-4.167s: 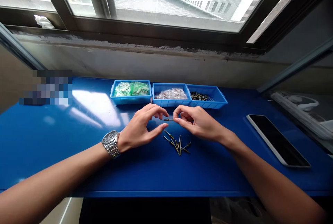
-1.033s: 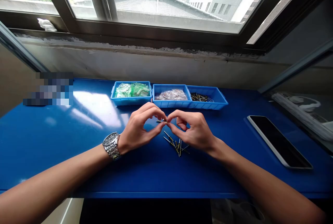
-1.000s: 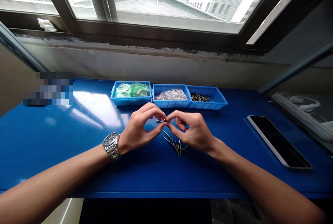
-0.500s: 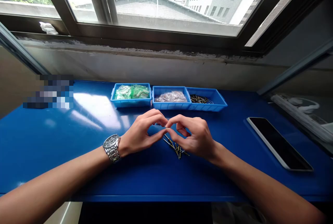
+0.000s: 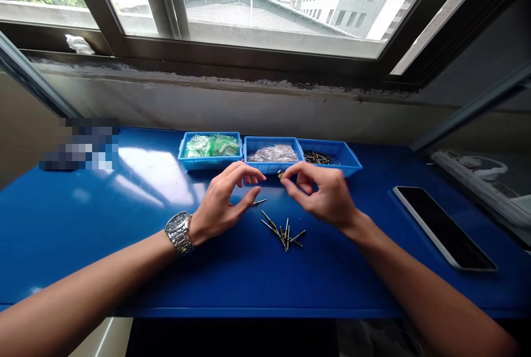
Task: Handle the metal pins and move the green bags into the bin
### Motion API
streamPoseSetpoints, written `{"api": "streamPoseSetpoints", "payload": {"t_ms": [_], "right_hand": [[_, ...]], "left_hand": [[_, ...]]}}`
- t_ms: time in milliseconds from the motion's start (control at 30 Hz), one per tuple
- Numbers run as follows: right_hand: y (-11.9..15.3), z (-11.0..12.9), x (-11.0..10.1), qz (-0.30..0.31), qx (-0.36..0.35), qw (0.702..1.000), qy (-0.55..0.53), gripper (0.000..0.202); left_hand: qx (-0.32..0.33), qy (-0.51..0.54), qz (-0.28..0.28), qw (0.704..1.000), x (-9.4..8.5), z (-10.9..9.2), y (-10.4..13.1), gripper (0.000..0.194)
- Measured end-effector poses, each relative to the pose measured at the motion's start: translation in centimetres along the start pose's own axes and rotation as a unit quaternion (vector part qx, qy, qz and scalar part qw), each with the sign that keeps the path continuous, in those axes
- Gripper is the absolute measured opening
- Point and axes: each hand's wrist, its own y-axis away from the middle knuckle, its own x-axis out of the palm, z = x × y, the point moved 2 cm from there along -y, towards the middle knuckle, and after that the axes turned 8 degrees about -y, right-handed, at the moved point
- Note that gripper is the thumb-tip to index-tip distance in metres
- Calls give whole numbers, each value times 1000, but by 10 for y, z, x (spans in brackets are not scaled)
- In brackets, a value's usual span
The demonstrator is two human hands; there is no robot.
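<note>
My left hand (image 5: 222, 199), with a metal watch (image 5: 178, 229) at its wrist, is open above the table, thumb and fingers apart. Between the thumb and index finger of my right hand (image 5: 326, 193) is a small brass-and-silver metal pin (image 5: 281, 175), its tip pointing toward the trays and the rest hidden by the fingers. A single metal pin (image 5: 260, 202) lies near my left thumb. Below and between the hands, several thin brass-and-silver pins (image 5: 287, 234) lie in a loose, crossed pile.
Along the back stand a blue tray (image 5: 209, 165) with green packets, a tray (image 5: 271, 169) of clear packets, and a tray (image 5: 346, 169) of dark metal pins. A phone (image 5: 443, 227) lies at the right on the blue table (image 5: 207, 285). Behind is a window.
My hands were touching fingertip to fingertip; they have come apart and moved slightly away from me. The left has opened, and the small pin shows in my right fingers.
</note>
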Motion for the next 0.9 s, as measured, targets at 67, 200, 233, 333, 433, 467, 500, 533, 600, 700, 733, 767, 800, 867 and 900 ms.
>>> {"api": "streamPoseSetpoints", "payload": {"t_ms": [67, 200, 233, 333, 433, 467, 500, 533, 600, 700, 733, 767, 800, 867, 900], "right_hand": [[-5, -16, -21, -65, 38, 994, 77, 12], [-11, -51, -51, -74, 135, 966, 207, 9], [-12, -54, -53, -75, 142, 963, 215, 9], [-11, -46, -42, -51, 103, 982, 149, 12], [-7, -25, -12, 57, 59, 996, 35, 13], [-5, -19, -2, 86, 51, 995, 24, 12], [-3, -14, 8, 119, 50, 992, 13, 12], [0, -11, 16, 148, 51, 988, 4, 13], [3, -10, 27, 186, 59, 981, 4, 13], [5, -11, 35, 212, 70, 974, 29, 11], [5, -11, 35, 215, 71, 973, 37, 9], [5, -11, 36, 218, 69, 972, 43, 8], [5, -10, 36, 222, 66, 972, 48, 8], [6, -9, 37, 228, 57, 970, 57, 8], [6, -9, 37, 229, 53, 970, 60, 9]], "left_hand": [[-4, 0, -4, 1000, 0, 1, 0, 12], [-4, -1, 9, 1000, 1, 2, 0, 12], [-5, -2, 9, 1000, 1, 2, 0, 12], [-6, -5, 2, 1000, 1, 1, 0, 12], [-4, -9, -1, 1000, 0, 1, 0, 12], [-4, -10, -1, 1000, 0, 1, 0, 12], [-4, -11, -2, 1000, 0, 1, 0, 12], [-5, -12, -2, 1000, 0, 1, 0, 12], [-6, -12, 0, 1000, 1, 1, 0, 12], [-10, -10, 8, 1000, 1, 1, 1, 12], [-12, -10, 10, 1000, 1, 2, 1, 12], [-14, -10, 13, 1000, 2, 2, 1, 13], [-16, -11, 16, 1000, 2, 2, 1, 13], [-18, -13, 20, 1000, 2, 3, 1, 14], [-19, -14, 21, 1000, 2, 3, 0, 15]]}}
